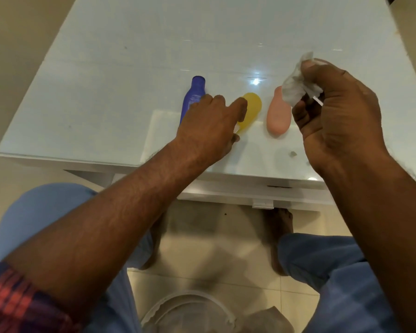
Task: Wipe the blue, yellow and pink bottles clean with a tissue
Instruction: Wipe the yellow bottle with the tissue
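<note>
Left hand (211, 121) is reaching, fingers loosely curled, between blue bottle (192, 97) and yellow bottle (250, 111); right hand (334, 111), at two o'clock, is gripping tissue (296, 85) above pink bottle (277, 116). Next, probably picking one up to wipe.

Glossy white table (111, 97) fills the upper view, a ceiling light's glare (255, 81) at one o'clock. Cream floor tiles (296, 292) below, white bin rim (187, 306) at six o'clock.

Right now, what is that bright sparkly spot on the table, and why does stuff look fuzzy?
Head view: lamp glare on the glossy table, between the yellow bottle and pink bottle; the tissue and right hand look soft, perhaps motion blur; wide lens bends the edges.
</note>
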Demonstrator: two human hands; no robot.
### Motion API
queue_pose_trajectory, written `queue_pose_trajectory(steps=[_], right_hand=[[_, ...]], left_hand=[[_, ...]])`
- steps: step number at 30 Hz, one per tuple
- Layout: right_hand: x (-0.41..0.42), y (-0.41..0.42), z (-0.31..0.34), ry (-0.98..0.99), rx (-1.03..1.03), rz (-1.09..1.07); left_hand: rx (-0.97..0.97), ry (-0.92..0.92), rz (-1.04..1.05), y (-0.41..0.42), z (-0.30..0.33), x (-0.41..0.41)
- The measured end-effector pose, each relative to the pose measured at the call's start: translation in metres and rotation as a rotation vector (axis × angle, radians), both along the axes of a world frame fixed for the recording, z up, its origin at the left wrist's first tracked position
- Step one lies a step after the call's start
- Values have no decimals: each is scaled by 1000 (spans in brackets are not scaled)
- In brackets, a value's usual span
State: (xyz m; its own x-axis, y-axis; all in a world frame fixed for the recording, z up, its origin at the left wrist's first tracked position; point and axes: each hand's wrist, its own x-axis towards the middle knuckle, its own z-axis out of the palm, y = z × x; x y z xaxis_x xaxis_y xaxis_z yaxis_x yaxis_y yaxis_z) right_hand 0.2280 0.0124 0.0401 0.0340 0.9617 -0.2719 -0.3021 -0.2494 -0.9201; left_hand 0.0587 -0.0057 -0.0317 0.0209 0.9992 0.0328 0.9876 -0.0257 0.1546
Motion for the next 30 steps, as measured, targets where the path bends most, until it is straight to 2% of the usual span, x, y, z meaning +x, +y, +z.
queue_pose_trajectory(steps=[5, 8, 11, 14, 16, 18, 21, 24, 28, 30], right_hand=[[-2, 1, -1, 8, 3, 3], [2, 4, -2, 19, 23, 12], [4, 7, -5, -21, 64, 33], [2, 9, -12, -121, 125, 109], [-2, 7, -15, -186, 178, 187], [-7, 4, -18, -274, 287, 265], [-15, -4, -19, -395, 449, 340], [-19, -7, -21, -473, 542, 326], [-16, -4, -24, -560, 638, 264], [-16, -6, -25, -598, 688, 248]], left_hand=[[32, -25, 30, -1, 3, 0], [52, -181, 56, -2, 18, -5], [92, -594, 136, -9, 40, -13], [108, -1136, 267, -14, 55, -16], [51, -1560, 372, -17, 58, -12], [5, -1825, 454, -18, 57, -4], [0, -1976, 535, -19, 51, 4], [-62, -2073, 592, -19, 52, 6], [-75, -1956, 525, -22, 53, 9], [-82, -1967, 501, -23, 53, 10]])
